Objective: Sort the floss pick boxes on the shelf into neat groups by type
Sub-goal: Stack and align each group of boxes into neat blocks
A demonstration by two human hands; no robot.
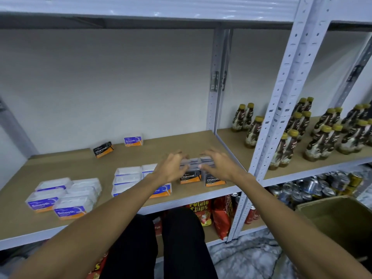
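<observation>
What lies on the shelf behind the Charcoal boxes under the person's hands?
Behind the front Charcoal boxes more of the same type show, partly covered by the left hand and right hand. Further back is bare shelf board. How many boxes the hands hide cannot be told.
</observation>
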